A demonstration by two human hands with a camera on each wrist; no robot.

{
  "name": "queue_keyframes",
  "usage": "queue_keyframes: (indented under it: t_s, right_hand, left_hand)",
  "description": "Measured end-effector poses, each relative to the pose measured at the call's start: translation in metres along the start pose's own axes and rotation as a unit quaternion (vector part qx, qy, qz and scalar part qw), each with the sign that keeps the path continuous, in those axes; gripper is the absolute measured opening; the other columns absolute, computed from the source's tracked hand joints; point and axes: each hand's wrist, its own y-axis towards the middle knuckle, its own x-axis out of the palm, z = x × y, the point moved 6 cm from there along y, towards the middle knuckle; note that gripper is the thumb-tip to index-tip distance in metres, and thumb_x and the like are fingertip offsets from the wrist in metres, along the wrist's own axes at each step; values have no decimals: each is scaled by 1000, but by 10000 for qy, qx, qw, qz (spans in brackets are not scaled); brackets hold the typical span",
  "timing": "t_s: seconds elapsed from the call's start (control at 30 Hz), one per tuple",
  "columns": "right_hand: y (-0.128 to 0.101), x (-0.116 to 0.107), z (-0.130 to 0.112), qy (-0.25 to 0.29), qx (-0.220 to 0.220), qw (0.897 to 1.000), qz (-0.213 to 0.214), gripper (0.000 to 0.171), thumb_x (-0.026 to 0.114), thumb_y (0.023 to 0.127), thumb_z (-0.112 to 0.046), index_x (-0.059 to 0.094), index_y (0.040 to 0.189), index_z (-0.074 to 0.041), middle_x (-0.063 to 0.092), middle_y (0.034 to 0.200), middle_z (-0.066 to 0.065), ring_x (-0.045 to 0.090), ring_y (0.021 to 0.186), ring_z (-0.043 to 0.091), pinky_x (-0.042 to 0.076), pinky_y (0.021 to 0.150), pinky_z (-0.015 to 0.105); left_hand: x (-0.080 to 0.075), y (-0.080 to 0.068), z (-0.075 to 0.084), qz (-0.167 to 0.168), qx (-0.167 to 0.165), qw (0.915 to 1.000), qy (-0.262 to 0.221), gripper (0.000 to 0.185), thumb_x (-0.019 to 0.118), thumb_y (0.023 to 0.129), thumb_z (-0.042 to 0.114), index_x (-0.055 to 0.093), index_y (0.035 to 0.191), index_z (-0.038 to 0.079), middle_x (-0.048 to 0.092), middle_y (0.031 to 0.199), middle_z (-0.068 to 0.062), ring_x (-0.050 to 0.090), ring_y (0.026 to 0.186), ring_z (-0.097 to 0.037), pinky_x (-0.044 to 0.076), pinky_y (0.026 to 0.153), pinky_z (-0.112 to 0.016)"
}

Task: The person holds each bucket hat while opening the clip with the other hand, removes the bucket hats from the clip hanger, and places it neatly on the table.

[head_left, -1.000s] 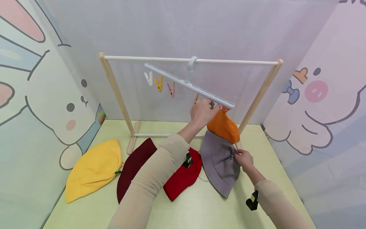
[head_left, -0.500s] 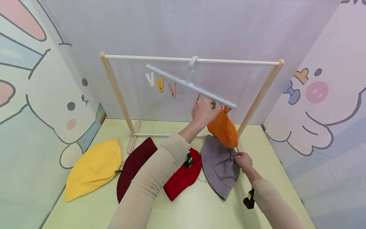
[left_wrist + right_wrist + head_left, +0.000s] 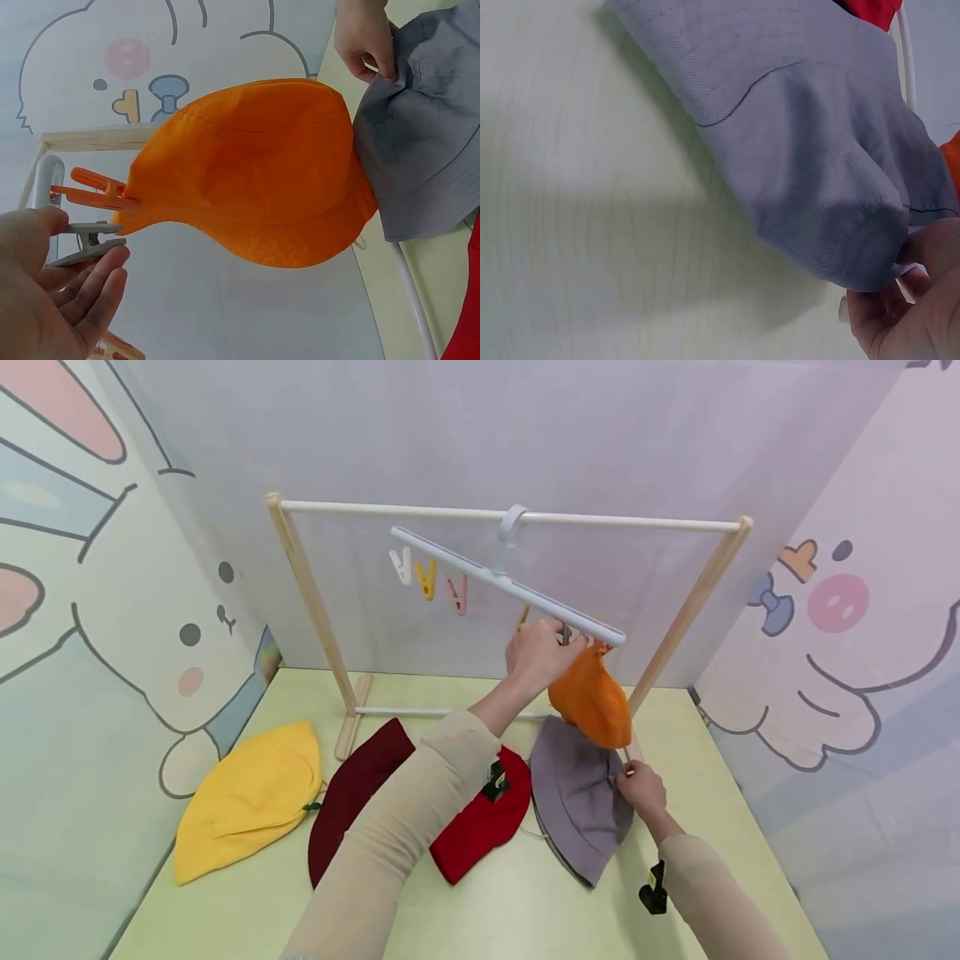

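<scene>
Table (image 3: pixel 697 760) right edge near; right hand (image 3: pixel 641 789) pinches grey hat (image 3: pixel 577 797); left hand (image 3: pixel 540 652) squeezes grey clip (image 3: pixel 86 244).

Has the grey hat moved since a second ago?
Yes. The grey hat has lifted slightly off the table, its lower tip higher beside the red hat.

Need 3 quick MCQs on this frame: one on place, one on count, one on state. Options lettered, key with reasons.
1. Where is the orange hat?
A. flat on the table
B. hanging from a clip on the white hanger bar
C. in the right hand

2. How many hats lie on the table?
A. two
B. four
C. six

3. What is the right hand doing?
A. pinching the grey hat
B. resting open on the table
C. holding a clip

Key: B, an orange clip grips its brim; B, yellow, maroon, red and grey hats; A, fingers curl round the grey hat's edge.
</scene>
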Motion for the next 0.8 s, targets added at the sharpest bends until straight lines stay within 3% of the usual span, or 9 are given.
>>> queue_keyframes:
  t_s: [0.47, 0.6, 0.8]
  right_hand:
    - [-5, 4, 12, -381, 184, 9991, -30, 25, 49, 81, -21, 59, 97, -4, 60, 81, 16, 54, 67, 29, 35, 48, 33]
    - [-1, 3, 10, -307, 1, 9995, 52, 34, 49, 82, -21, 58, 108, -2, 64, 92, 20, 59, 73, 30, 40, 52, 36]
    - [1, -6, -4, -254, -719, 9966, 296, 44, 52, 84, -18, 50, 122, 3, 60, 107, 26, 58, 93, 41, 45, 73, 49]
  left_hand:
    - [-1, -1, 6, -123, 48, 9999, 34, 35, 55, 86, 49, 56, 68, 18, 49, 54, 4, 47, 49, -11, 29, 43, -21]
    - [-2, -1, 5, -120, 51, 9999, 34, 35, 55, 86, 49, 57, 68, 18, 48, 53, 4, 47, 48, -11, 29, 42, -21]
    - [-1, 0, 2, -135, 24, 9999, 13, 36, 56, 85, 48, 57, 68, 17, 45, 51, 4, 44, 46, -12, 26, 41, -21]
